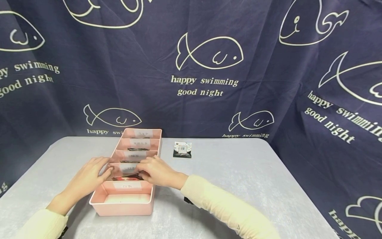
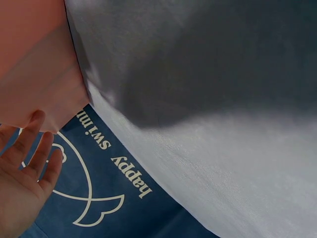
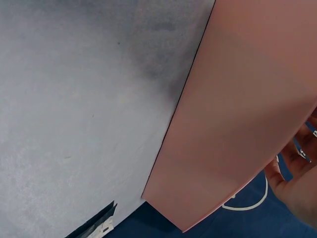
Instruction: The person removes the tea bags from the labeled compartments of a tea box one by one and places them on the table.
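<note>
A long pink box (image 1: pixel 122 208) with labelled compartments stands on the table, left of the middle. My left hand (image 1: pixel 89 176) is at its left rim; its fingers look loosely bent, with nothing seen in them, and in the left wrist view that hand (image 2: pixel 25 183) is beside the pink wall. Over the right rim, my right hand (image 1: pixel 159 171) reaches into the second compartment from the front. Its fingertips are beside a red and dark packet (image 1: pixel 126 179), and the box wall partly hides them in the right wrist view. Whether they pinch it cannot be told.
Dark flat packets (image 1: pixel 138 149) stick up in compartments farther back. The front compartment shows its bare floor (image 1: pixel 126 198). Right of the box lies a small black and silver square packet (image 1: pixel 182 150). A dark blue printed cloth (image 1: pixel 209 109) hangs behind the grey table (image 1: pixel 232 186).
</note>
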### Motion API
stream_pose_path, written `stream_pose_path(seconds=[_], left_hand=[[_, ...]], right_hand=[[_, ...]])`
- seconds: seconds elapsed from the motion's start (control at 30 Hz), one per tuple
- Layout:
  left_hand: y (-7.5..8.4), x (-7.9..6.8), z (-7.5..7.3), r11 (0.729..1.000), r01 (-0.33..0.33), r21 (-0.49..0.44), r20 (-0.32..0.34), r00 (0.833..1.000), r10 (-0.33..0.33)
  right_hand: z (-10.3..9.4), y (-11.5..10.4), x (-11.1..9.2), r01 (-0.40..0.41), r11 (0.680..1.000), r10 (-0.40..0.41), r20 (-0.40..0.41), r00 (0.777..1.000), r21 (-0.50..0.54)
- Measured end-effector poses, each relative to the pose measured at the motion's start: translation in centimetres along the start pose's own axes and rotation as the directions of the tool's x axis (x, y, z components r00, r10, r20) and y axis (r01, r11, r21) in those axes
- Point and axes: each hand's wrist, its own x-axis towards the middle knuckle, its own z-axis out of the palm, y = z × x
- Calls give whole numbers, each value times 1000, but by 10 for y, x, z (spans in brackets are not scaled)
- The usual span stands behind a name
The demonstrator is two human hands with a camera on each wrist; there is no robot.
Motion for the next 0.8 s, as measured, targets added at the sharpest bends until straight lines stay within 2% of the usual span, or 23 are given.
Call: stream_pose_path(seconds=[0.53, 0.8], left_hand=[[0, -1, 1, 1000, -3, 4, -9, 1000, 3], [0, -2, 0, 1000, -2, -4, -7, 1000, 2]], right_hand=[[4, -2, 5, -33, 999, 33, 0, 999, 3], [9, -1, 5, -78, 997, 78, -63, 995, 12]])
